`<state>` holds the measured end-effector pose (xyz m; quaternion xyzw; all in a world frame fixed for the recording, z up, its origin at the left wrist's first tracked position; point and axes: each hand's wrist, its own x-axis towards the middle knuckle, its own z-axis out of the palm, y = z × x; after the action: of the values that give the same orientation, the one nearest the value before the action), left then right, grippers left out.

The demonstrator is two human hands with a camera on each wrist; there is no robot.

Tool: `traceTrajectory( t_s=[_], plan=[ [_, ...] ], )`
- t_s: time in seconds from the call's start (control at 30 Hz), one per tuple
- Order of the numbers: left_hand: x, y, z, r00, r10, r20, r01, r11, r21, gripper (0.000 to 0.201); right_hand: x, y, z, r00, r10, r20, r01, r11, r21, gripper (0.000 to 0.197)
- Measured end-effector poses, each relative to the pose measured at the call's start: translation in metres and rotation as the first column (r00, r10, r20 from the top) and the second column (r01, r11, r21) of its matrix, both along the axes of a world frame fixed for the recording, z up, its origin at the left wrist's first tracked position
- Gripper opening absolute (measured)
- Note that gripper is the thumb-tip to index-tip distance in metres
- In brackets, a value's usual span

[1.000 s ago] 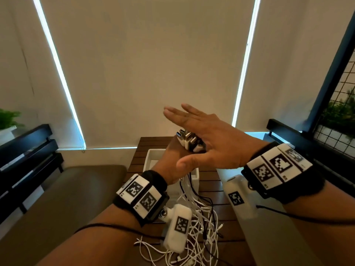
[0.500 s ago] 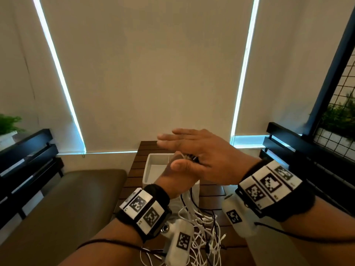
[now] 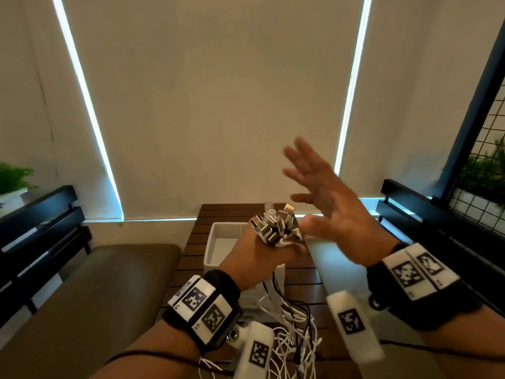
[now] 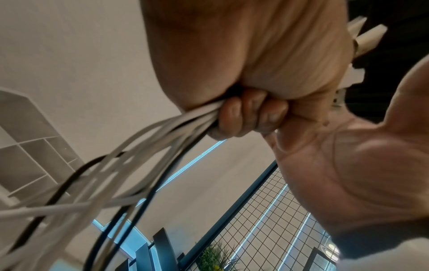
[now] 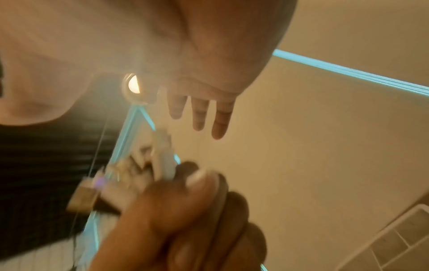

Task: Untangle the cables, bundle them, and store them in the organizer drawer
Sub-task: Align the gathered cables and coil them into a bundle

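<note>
My left hand (image 3: pixel 259 258) grips a thick bunch of white and black cables just below their plugs (image 3: pixel 276 225), which stick up out of the fist. The cables (image 3: pixel 289 318) hang down from the fist to a loose tangle on the table. In the left wrist view the curled fingers (image 4: pixel 243 117) clamp the strands (image 4: pixel 139 146). My right hand (image 3: pixel 325 203) is raised beside the plugs, palm facing them, fingers (image 5: pixel 206 113) straight and spread, holding nothing. The white organizer drawer (image 3: pixel 218 242) stands open on the table behind the left hand.
The slatted wooden table (image 3: pixel 300 291) runs away from me. An olive bench cushion (image 3: pixel 95 291) lies to the left, with black rails (image 3: pixel 41 222) behind it. At the right stand a black wire grid panel (image 3: pixel 481 187) and plants. A white blind (image 3: pixel 218 105) fills the background.
My right hand has lifted off the plug ends and swung up and to the right, so the plugs now show. The left fist still holds the bunch.
</note>
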<state>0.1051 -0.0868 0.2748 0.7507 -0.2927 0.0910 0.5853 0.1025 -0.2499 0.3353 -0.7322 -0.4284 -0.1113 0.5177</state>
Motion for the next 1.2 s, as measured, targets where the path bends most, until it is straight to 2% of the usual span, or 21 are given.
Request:
traceTrajectory(
  t_s=[0.07,0.1,0.17,0.23,0.33,0.43,0.5,0.57,0.63,0.73,0.8,0.9,1.0,1.07,1.1,1.13,1.17,1.2],
  plan=[
    [-0.004,-0.001,0.007,0.998,0.000,0.061,-0.004,0.998,0.056,0.042,0.002,-0.013,-0.002,0.996,0.011,-0.092,-0.001,0.995,0.104,0.106],
    [-0.002,0.001,0.004,0.996,0.026,0.089,-0.032,0.998,0.056,0.040,0.003,-0.017,-0.004,0.993,0.008,-0.115,0.004,0.995,0.097,0.103],
    [-0.001,0.000,0.003,0.995,0.025,0.099,-0.029,0.999,0.037,0.033,0.002,-0.022,-0.007,0.992,-0.023,-0.124,0.024,1.000,0.007,0.092],
    [-0.001,0.000,0.003,0.995,0.003,0.096,-0.002,1.000,-0.015,0.024,-0.001,-0.021,-0.008,0.995,-0.065,-0.072,0.058,0.993,-0.098,0.073],
    [0.000,-0.002,0.002,0.998,-0.029,0.048,0.033,0.997,-0.068,0.020,-0.006,-0.014,-0.007,0.998,-0.070,-0.007,0.068,0.988,-0.139,0.053],
    [-0.001,-0.002,0.002,0.997,-0.066,0.037,0.069,0.993,-0.097,0.019,-0.009,-0.002,-0.007,0.997,-0.048,0.059,0.062,0.964,-0.259,0.064],
    [-0.003,-0.002,0.004,0.994,-0.041,0.103,0.047,0.997,-0.058,0.016,-0.008,0.004,-0.010,0.985,-0.048,0.164,0.108,0.918,-0.380,0.069],
    [-0.003,0.000,0.004,0.989,-0.012,0.147,0.014,1.000,-0.014,0.014,-0.008,0.008,-0.012,0.977,-0.038,0.211,0.128,0.893,-0.432,0.071],
    [0.000,0.004,-0.001,0.985,0.024,0.172,-0.028,0.999,0.022,0.016,-0.009,0.007,-0.012,0.987,-0.019,0.159,0.078,0.924,-0.374,0.075],
    [0.000,0.006,0.000,0.993,0.058,0.108,-0.058,0.998,-0.005,0.023,-0.008,0.004,-0.007,1.000,-0.016,-0.009,0.015,0.988,-0.156,0.075],
    [-0.001,0.005,0.002,0.993,0.024,0.114,-0.023,1.000,-0.007,0.020,-0.005,0.005,-0.006,0.998,-0.026,-0.050,0.017,0.986,-0.167,0.079],
    [-0.004,0.002,0.002,0.996,-0.050,0.074,0.054,0.997,-0.047,0.029,-0.003,0.016,-0.011,0.991,-0.066,0.114,0.102,0.935,-0.341,0.078],
    [-0.006,0.001,-0.007,0.997,-0.071,0.021,0.073,0.989,-0.131,0.033,-0.004,0.026,-0.014,0.969,-0.069,0.236,0.155,0.918,-0.366,0.075],
    [-0.005,0.000,-0.012,0.998,-0.046,0.044,0.051,0.993,-0.104,0.028,-0.001,0.025,-0.015,0.987,-0.049,0.151,0.093,0.949,-0.302,0.083],
    [-0.007,-0.002,-0.007,0.998,-0.058,0.027,0.061,0.992,-0.107,0.025,0.001,0.023,-0.018,0.999,-0.026,0.031,0.032,0.976,-0.214,0.091],
    [-0.006,0.000,-0.005,0.998,-0.060,-0.021,0.055,0.984,-0.168,0.021,0.003,0.021,-0.023,0.994,0.012,-0.109,-0.023,0.995,-0.098,0.102],
    [-0.003,0.002,-0.001,0.970,-0.137,-0.199,0.057,0.930,-0.362,0.018,0.006,0.019,-0.029,0.970,0.049,-0.240,-0.050,0.999,0.002,0.113],
    [0.000,0.006,0.003,0.940,-0.227,-0.253,0.087,0.879,-0.468,0.018,0.008,0.020,-0.036,0.935,0.084,-0.345,-0.071,0.996,0.050,0.120]
  ],
)
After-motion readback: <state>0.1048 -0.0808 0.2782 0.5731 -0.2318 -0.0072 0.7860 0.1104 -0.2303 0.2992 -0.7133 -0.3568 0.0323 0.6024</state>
